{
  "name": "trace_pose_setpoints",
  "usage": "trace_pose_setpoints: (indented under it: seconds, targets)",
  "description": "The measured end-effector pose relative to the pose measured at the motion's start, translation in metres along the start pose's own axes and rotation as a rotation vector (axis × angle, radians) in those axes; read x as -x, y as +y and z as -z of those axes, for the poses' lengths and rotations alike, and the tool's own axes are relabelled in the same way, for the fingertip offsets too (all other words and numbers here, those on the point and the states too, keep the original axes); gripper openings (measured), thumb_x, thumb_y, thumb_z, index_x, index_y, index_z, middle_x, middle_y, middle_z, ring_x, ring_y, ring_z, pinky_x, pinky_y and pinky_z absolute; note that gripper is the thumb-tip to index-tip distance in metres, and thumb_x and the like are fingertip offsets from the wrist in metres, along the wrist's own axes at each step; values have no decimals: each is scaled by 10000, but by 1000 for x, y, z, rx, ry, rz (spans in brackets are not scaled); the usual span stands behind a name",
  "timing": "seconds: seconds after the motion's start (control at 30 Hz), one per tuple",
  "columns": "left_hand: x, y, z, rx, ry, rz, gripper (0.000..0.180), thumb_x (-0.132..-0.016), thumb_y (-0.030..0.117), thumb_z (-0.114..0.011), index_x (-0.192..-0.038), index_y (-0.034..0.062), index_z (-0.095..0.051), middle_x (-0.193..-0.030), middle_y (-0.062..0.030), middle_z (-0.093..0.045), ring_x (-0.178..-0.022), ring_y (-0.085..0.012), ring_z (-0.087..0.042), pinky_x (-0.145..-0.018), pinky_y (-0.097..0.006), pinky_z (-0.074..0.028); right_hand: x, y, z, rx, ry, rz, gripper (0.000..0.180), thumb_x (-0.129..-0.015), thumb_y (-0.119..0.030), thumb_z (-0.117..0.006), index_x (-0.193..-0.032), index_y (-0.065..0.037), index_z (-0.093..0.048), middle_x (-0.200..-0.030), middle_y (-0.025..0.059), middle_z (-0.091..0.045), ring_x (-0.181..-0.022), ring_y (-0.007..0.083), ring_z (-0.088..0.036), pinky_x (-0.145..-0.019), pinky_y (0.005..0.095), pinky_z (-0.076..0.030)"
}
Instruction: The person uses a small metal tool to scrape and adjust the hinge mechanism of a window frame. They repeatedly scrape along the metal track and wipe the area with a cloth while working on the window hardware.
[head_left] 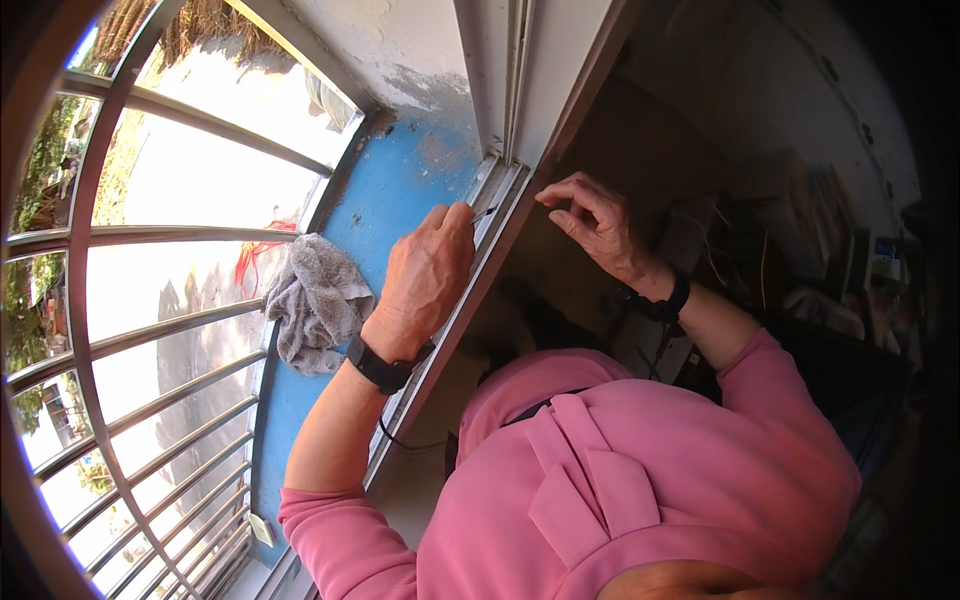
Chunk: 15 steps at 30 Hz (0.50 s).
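My left hand is closed above the window track, the back of the hand facing up. From its fingers pokes a thin dark-tipped tool, pointing toward the track; most of it is hidden in the hand. Across the frame's edge, on the room side, my right hand hovers with fingers bent and thumb apart from the index finger. Nothing shows in its grasp. A crumpled grey cloth lies on the blue sill, just left of my left wrist.
Curved metal window bars close off the left side, with red string at one bar. The upright window frame rises at the far end of the track. Dim shelves with books stand at right. A black cable hangs below my left wrist.
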<state>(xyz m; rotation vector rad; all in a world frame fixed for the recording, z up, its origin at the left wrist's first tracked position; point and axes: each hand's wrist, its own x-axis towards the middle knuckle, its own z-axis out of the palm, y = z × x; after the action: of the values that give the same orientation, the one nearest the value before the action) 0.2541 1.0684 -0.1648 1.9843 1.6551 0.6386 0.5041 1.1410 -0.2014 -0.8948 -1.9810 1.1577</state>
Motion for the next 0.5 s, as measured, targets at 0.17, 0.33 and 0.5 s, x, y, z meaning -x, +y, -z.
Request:
trace_pose_setpoints:
  seconds: [0.17, 0.33, 0.5]
  targets:
    - [-54, -6, -38, -68, -28, -84, 63, -993, 85, -562, -988, 31, -530, -889, -209, -593, -835, -457, -631, -702, -528, -508, 16, 27, 39, 47, 54, -16, 202, -952, 45, -661, -1141, -23, -684, -1018, 41, -637, -685, 74, -545, -628, 230, -458]
    - [-83, -5, -55, -116, -43, -151, 57, -960, 61, -568, -1010, 39, -551, -902, -198, -597, -818, -441, -641, -692, -519, -525, 28, 42, 62, 44, 60, -97, 180, -958, 46, -651, -1120, -23, -691, -1018, 36, -639, -719, 65, -556, -646, 226, -459]
    - [-99, 0, -58, -277, -19, -383, 192, -872, 55, -607, -1064, 48, -595, -941, -140, -586, -876, -353, -654, -735, -465, -550, 33, 48, 71, -71, 55, -200, 160, -986, 35, -632, -1122, -25, -690, -1015, 31, -637, -779, 52, -580, -695, 211, -470]
